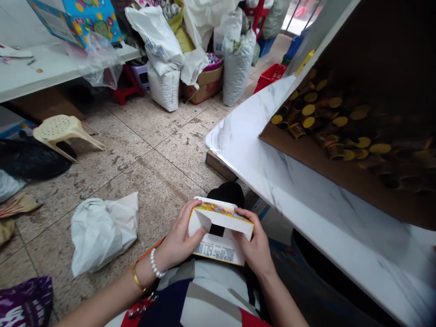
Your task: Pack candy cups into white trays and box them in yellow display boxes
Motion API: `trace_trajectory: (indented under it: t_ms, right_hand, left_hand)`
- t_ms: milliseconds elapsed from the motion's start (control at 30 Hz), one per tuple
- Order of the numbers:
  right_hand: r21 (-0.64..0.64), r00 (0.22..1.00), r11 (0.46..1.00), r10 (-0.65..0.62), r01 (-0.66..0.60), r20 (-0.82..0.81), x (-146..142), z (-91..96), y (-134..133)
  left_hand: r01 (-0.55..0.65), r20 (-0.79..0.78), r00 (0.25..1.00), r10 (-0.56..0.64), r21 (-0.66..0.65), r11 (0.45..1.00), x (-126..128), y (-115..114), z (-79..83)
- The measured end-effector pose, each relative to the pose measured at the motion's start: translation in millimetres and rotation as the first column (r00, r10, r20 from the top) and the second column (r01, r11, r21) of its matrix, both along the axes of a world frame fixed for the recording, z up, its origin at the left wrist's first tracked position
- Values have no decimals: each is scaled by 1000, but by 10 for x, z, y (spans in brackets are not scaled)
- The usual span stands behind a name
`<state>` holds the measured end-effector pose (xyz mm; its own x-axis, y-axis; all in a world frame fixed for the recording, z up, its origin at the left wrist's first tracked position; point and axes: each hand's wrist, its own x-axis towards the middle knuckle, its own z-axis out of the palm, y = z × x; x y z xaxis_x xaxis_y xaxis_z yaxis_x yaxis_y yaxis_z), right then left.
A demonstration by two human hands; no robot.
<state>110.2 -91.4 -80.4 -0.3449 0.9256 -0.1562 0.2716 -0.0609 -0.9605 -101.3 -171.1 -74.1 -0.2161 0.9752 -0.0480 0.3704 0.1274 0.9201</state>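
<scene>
Between my two hands, over my lap, is a small printed cardboard box point(218, 255) with a white inside and a yellow, colourful outer face. Its near end is open, and a dark gap shows through the far side. My left hand point(185, 231) grips the left edge, with the thumb inside the opening. Around the right edge, my right hand point(255, 240) is closed, fingers on top and thumb toward the inside. A pearl bracelet point(156, 263) and a gold bangle point(138, 277) sit on my left wrist.
To the right, a marbled white table point(245, 131) bears a large carton point(306, 170) of yellow-capped cylinders point(308, 110). A white bag point(102, 231) and a cream plastic stool point(63, 129) are on the floor at left. Full white sacks point(238, 68) stand at the back.
</scene>
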Motion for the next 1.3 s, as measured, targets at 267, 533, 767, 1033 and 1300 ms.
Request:
trace_trajectory:
  t_ms: [267, 533, 767, 1033, 1300]
  right_hand:
    - [-189, 954, 961, 151, -203, -258, 121, 118, 151]
    - [29, 884, 914, 384, -406, 266, 187, 385, 341]
    - [-160, 813, 806, 524, -569, -252, 320, 562, 547]
    - [-253, 879, 851, 476, -461, -1, 101, 364, 439]
    - [-55, 857, 888, 456, -457, 240, 57, 320, 387]
  left_hand:
    - [104, 433, 895, -107, 30, 994, -106, -22, -26]
    - [260, 111, 960, -257, -9, 966, -227, 250, -23]
    - [537, -63, 843, -535, 40, 842, -292, 536, 99]
    - [473, -256, 869, -423, 180, 863, -150, 601, 34]
    - [407, -505, 855, -116, 515, 755, -50, 318, 0]
